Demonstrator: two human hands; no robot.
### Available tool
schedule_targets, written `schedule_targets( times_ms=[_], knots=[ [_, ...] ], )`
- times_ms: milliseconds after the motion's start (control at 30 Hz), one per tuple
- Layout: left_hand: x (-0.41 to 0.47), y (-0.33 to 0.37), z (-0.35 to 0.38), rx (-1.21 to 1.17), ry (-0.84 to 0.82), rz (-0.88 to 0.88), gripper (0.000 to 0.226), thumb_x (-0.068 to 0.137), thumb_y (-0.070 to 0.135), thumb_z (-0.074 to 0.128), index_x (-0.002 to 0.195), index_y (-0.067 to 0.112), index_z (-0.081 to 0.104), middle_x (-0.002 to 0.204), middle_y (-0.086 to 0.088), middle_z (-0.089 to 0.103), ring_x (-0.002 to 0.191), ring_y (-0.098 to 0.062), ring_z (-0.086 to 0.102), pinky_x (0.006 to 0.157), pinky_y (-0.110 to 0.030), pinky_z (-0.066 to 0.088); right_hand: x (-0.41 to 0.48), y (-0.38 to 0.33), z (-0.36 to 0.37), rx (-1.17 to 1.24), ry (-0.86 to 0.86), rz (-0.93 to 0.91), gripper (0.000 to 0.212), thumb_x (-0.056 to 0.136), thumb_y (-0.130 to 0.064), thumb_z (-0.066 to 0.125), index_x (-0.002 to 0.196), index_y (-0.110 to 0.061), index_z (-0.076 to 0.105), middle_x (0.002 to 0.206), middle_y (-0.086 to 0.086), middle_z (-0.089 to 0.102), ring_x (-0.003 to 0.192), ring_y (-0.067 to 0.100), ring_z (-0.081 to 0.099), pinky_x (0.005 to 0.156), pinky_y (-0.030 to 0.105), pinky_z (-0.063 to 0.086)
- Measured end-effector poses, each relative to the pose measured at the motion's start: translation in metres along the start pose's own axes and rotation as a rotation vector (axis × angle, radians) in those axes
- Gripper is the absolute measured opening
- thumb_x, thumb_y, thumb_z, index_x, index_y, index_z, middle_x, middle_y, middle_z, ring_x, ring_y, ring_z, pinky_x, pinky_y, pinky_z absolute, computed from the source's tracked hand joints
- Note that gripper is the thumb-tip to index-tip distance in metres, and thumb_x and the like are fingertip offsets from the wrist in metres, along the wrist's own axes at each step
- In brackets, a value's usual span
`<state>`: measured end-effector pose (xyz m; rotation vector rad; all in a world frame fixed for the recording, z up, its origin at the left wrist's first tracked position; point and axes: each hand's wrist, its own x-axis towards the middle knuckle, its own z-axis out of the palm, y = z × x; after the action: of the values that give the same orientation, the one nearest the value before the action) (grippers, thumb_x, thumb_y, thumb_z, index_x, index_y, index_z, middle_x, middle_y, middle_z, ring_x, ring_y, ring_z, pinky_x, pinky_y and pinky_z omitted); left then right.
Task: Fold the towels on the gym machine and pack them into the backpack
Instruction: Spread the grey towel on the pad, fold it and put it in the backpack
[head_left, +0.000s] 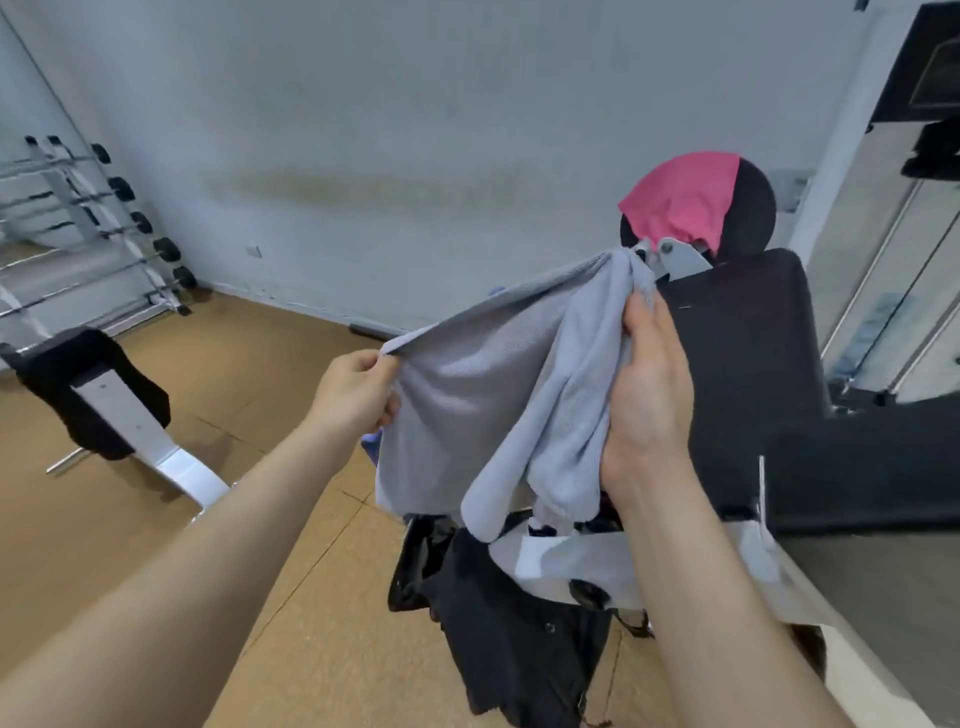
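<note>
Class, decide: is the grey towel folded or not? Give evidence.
Not folded: the grey towel hangs bunched; left hand pinches one corner, right hand grips gathered cloth.

Left hand (358, 395) in pinch, right hand (649, 395) in clasp.

**On the gym machine (743, 364), a pink towel (680, 208)**

The pink towel drapes over the round black pad (756, 213) at the head of the black-cushioned gym machine. A black backpack (509, 639) slumps against its white frame (550, 561), low over the tan floor (260, 389).
</note>
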<state>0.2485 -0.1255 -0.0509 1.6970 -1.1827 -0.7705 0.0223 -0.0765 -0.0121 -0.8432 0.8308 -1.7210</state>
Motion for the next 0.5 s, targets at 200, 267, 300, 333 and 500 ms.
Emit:
schedule_targets(
  times_ms=[200,267,300,333,500],
  knots=[
    [0.093,0.055,0.049,-0.253,-0.041,0.175,0.020,0.093,0.015,0.045,0.079,0.021,0.058,0.085,-0.008,0.071,0.082,-0.020,0.070,0.071,-0.034,0.053,0.047,0.028,-0.005,-0.204,0.195,-0.093,0.035,0.105,-0.025,0.038,0.136,-0.026,0.053,0.132,-0.013,0.060,0.122,0.001,0.054,0.110,0.033,0.041],
    [0.129,0.088,0.071,-0.214,-0.055,0.311,0.018,0.091,0.021,0.047,0.076,0.024,0.057,0.083,-0.002,0.066,0.080,-0.015,0.062,0.073,-0.036,0.050,0.058,0.035,-0.011,-0.207,0.256,-0.067,0.035,0.104,-0.028,0.039,0.136,-0.030,0.053,0.131,-0.017,0.060,0.123,-0.001,0.053,0.111,0.033,0.039],
    [0.144,0.106,0.084,-0.184,-0.087,0.387,0.018,0.092,0.022,0.048,0.076,0.025,0.056,0.080,0.000,0.063,0.076,-0.014,0.058,0.070,-0.034,0.048,0.063,0.036,-0.014,-0.197,0.291,-0.045,0.034,0.104,-0.030,0.041,0.136,-0.031,0.054,0.130,-0.018,0.060,0.122,-0.001,0.054,0.110,0.033,0.040],
    [0.157,0.122,0.099,-0.155,-0.138,0.454,0.016,0.093,0.022,0.048,0.079,0.024,0.056,0.078,0.002,0.060,0.074,-0.012,0.054,0.068,-0.031,0.045,0.067,0.037,-0.017,-0.191,0.329,-0.025,0.034,0.103,-0.032,0.043,0.135,-0.032,0.054,0.129,-0.019,0.061,0.120,-0.001,0.055,0.108,0.032,0.041],
    [0.204,0.167,0.197,-0.122,-0.599,0.603,0.022,0.095,0.021,0.051,0.117,0.026,0.056,0.097,0.009,0.064,0.090,-0.003,0.059,0.080,-0.022,0.046,0.092,0.046,-0.038,-0.323,0.589,-0.076,0.027,0.102,-0.027,0.045,0.121,-0.037,0.062,0.111,-0.024,0.067,0.103,-0.006,0.062,0.091,0.019,0.049]
  ],
)
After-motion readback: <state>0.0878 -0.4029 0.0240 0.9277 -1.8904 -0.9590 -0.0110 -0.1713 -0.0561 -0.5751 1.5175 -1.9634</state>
